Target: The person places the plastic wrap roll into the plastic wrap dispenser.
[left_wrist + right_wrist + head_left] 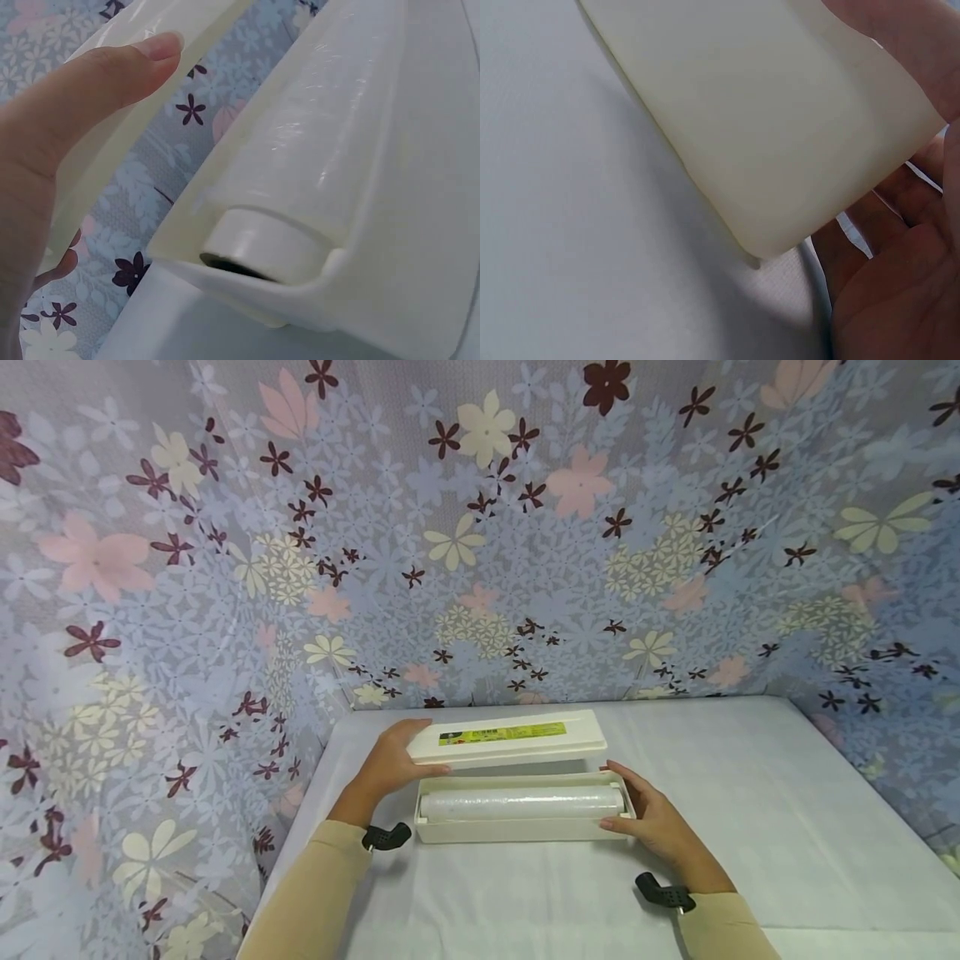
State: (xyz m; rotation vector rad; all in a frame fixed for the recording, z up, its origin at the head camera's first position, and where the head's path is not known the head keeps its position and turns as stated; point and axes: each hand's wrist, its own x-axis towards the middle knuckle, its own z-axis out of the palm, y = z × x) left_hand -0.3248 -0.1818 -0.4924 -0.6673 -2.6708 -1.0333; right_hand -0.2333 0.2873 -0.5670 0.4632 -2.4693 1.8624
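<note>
A long cream plastic cling film box holds a roll of cling film lying lengthwise inside it. Behind and above it is its cream lid, which bears a yellow-green label. My left hand grips the lid by its left end, apart from the box; in the left wrist view the thumb lies along the lid's edge. My right hand grips the box's right end, thumb in front and fingers behind. The roll's hollow white core shows in the left wrist view.
A white cloth covers the table. Floral curtains hang behind the table and along its sides. Each wrist carries a small black camera mount, one at the left wrist and one at the right wrist.
</note>
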